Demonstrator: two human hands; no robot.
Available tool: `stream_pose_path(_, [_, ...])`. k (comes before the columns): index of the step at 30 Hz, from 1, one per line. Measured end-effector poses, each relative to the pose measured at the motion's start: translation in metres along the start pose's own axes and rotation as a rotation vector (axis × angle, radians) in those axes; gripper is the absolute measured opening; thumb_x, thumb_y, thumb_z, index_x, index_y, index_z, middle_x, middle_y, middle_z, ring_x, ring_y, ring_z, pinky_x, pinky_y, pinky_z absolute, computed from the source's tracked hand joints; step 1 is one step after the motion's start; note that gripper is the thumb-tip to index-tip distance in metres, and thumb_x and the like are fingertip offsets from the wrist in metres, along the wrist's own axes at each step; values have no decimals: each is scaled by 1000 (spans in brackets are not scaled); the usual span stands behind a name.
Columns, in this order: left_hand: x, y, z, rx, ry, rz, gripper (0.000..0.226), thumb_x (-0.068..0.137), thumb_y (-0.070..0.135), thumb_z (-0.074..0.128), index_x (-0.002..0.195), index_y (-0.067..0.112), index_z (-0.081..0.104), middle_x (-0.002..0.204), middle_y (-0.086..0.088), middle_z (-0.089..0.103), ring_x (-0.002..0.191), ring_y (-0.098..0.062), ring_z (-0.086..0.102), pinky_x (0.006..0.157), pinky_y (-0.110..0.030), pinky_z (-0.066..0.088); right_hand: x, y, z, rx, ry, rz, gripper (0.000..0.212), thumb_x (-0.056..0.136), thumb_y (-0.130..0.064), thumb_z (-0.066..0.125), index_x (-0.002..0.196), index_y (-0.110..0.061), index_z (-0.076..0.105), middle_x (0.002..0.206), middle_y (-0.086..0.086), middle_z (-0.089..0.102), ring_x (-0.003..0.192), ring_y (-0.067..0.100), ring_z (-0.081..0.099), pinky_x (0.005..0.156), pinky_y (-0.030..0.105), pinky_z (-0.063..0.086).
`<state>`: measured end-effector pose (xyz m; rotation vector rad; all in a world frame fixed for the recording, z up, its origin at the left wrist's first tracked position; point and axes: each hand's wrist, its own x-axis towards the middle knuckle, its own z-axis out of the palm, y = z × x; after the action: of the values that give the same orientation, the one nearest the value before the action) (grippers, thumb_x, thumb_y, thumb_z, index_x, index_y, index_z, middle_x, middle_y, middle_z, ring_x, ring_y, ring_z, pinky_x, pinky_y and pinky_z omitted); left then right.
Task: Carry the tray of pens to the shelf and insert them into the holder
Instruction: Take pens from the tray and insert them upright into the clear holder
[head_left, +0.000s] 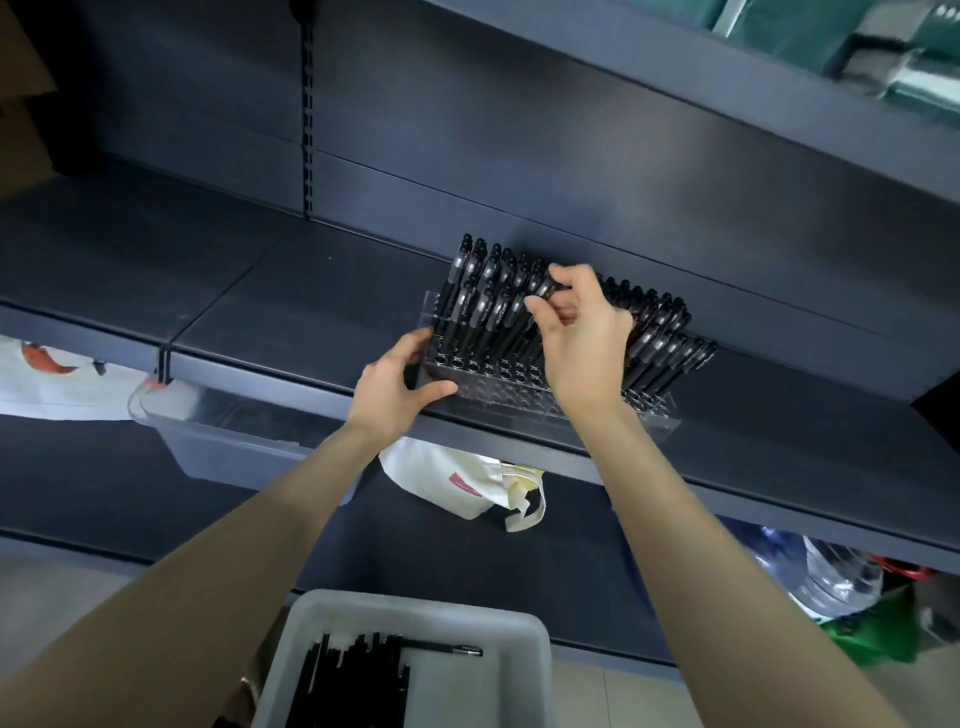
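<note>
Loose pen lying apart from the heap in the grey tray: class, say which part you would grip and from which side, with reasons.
Pinch the loose pen at mid-barrel, coming down from above and closing across its width. It lies flat on the tray floor with bare floor either side; its left end meets the heap of pens, so that end looks crowded.

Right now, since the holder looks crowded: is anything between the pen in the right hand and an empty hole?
Nothing visible blocks it. The right hand pinches the pen above the holder; open holes lie in the front rows, with standing pens only behind and to the right.
</note>
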<state>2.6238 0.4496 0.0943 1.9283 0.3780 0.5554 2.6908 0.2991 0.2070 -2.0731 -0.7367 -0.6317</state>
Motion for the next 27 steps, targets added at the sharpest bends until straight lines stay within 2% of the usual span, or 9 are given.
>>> stream_pose_path(2, [-1, 0, 0, 6, 2, 6, 73, 76, 30, 76, 140, 24, 41, 133, 1, 55, 126, -15, 47, 108, -33, 37, -2, 1, 5, -50, -42, -14, 27, 87, -13, 66, 113, -5, 65, 88, 15, 72, 79, 25, 67, 79, 32, 53])
stream_pose_path(5, [-1, -1, 0, 9, 4, 9, 72, 76, 30, 76, 139, 24, 41, 131, 2, 56, 125, -13, 48, 107, -29, 37, -5, 4, 11, -114, -81, -61, 25, 89, -11, 63, 112, -4, 67, 94, 16, 72, 80, 31, 68, 80, 39, 54])
stream_pose_path(9, [-1, -2, 0, 15, -3, -1, 73, 76, 32, 76, 140, 26, 40, 132, 3, 56, 125, -14, 48, 107, -32, 37, -5, 6, 13, -149, -118, -55, 25, 91, -13, 61, 113, -4, 67, 95, 17, 72, 81, 34, 67, 79, 40, 53])
stream_pose_path(15, [-13, 4, 0, 117, 20, 7, 77, 82, 26, 72, 146, 26, 29, 135, -1, 55, 124, -20, 50, 103, -30, 39, -12, 2, 6, -191, -162, 28, 34, 96, -23, 54, 128, -13, 57, 100, 14, 71, 91, 31, 65, 91, 38, 47])
stream_pose_path(17, [-27, 2, -1, 169, 42, 19, 75, 84, 23, 70, 146, 23, 28, 137, -2, 52, 124, -20, 49, 101, -30, 39, -23, 0, 3, -165, -138, 40, 34, 96, -22, 54, 128, -13, 57, 94, 12, 72, 85, 27, 66, 87, 36, 47])
stream_pose_path(20, [-57, -4, -3, 265, 140, 86, 56, 88, 20, 64, 138, 12, 42, 129, -6, 53, 119, -22, 49, 97, -28, 40, -51, 2, 1, -105, -114, 41, 29, 93, -17, 58, 120, -9, 61, 84, 10, 71, 74, 22, 65, 74, 34, 53])
stream_pose_path(22, [-85, -13, -4, 303, 157, 99, 45, 90, 19, 62, 132, 8, 49, 125, -8, 55, 116, -23, 50, 96, -29, 39, -80, 8, 2, -51, -130, 92, 27, 92, -17, 59, 118, -9, 62, 87, 8, 71, 76, 21, 65, 73, 32, 52])
stream_pose_path(24, [-111, -28, -5, 319, 88, 43, 40, 91, 19, 60, 128, 8, 53, 123, -9, 57, 114, -26, 51, 93, -34, 41, -112, 15, 5, -1, -170, 156, 26, 91, -15, 60, 116, -8, 62, 93, 8, 70, 80, 22, 65, 75, 32, 52])
stream_pose_path(27, [-158, -60, -3, 364, -53, -179, 41, 92, 23, 58, 130, 11, 51, 129, -9, 54, 119, -27, 49, 98, -40, 41, -177, 31, 15, 19, -254, 272, 24, 90, -14, 59, 113, -9, 63, 99, 7, 67, 82, 21, 65, 77, 41, 53])
